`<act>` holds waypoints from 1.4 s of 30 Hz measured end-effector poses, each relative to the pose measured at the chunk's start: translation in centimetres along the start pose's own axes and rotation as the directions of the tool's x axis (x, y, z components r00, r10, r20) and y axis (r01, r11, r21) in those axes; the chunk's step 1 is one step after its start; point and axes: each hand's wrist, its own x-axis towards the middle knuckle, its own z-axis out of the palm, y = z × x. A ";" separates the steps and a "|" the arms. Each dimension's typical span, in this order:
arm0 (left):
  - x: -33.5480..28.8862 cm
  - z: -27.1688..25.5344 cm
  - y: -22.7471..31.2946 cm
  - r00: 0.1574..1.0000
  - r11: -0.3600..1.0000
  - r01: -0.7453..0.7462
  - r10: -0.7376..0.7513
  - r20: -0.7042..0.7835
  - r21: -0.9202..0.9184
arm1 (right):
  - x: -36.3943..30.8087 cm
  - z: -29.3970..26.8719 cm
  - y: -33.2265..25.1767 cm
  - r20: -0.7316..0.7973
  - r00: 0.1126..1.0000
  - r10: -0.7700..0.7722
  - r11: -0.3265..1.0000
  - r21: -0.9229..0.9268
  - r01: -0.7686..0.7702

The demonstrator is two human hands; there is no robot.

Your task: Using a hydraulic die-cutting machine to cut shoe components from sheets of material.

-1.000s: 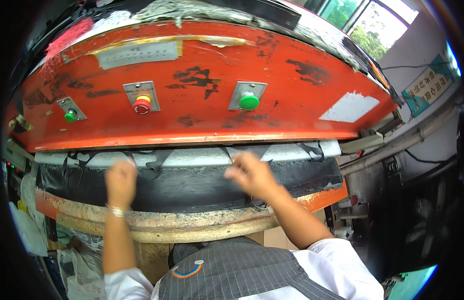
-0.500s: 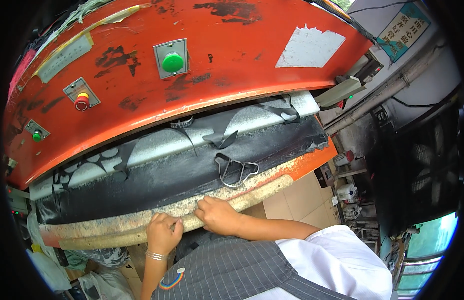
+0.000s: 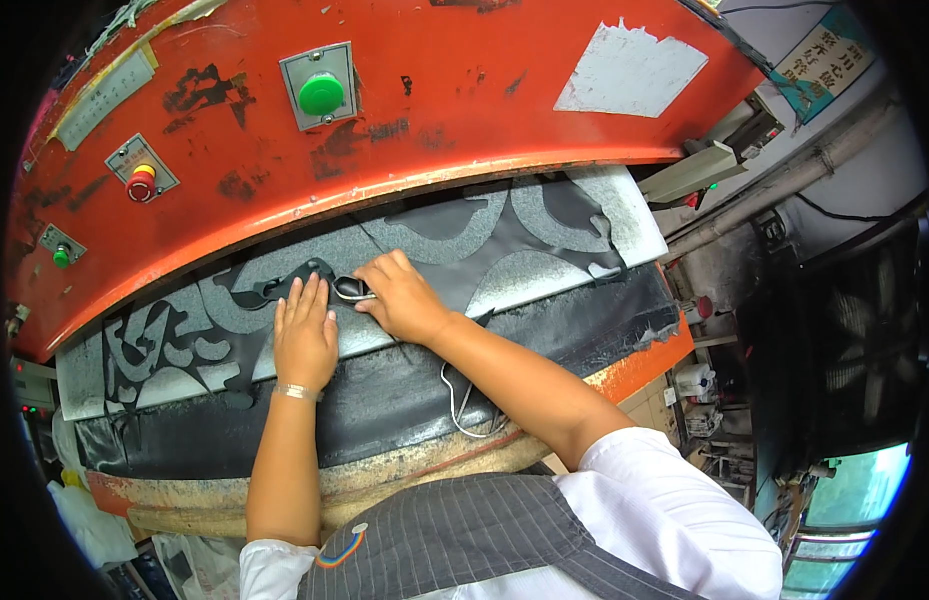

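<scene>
On the white board (image 3: 609, 200) lies a black sheet (image 3: 464, 240) with several curved shapes cut out of it. My left hand (image 3: 306, 335) rests flat on this sheet, fingers stretched out, left of a small metal cutting die (image 3: 352, 291). My right hand (image 3: 409, 305) has its fingers closed on the die's right side. A larger outline cutting die (image 3: 469, 432) sits nearer to me on the black front strip (image 3: 384, 400), partly hidden by my right forearm.
The red-orange press body (image 3: 434, 100) overhangs the board's far side. It carries a large green button (image 3: 321, 93), a red knob (image 3: 141, 184) and a small green button (image 3: 62, 256). A worn padded edge (image 3: 204, 508) runs along the front. Plastic bags (image 3: 94, 520) stand at the lower left.
The white board with its sheet has come out toward me from under the press. Both hands have left the front edge and reached onto the sheet; my right hand has gripped the small die.
</scene>
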 end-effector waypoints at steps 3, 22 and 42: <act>-0.4 -0.1 0.0 1.000 0.999 0.024 -0.024 0.000 -0.043 | 0.1 -3.4 0.7 -0.157 0.987 0.008 0.995 0.096 0.007; 1.5 2.6 6.3 0.982 0.950 -0.023 -0.037 -0.186 -0.311 | -4.6 -8.6 5.3 0.124 0.977 0.176 0.981 -0.110 -0.163; -0.2 -17.3 -19.6 0.236 0.941 0.160 -0.331 -0.914 -0.299 | 7.3 -12.9 -8.0 -0.262 0.962 0.077 0.973 0.230 -0.015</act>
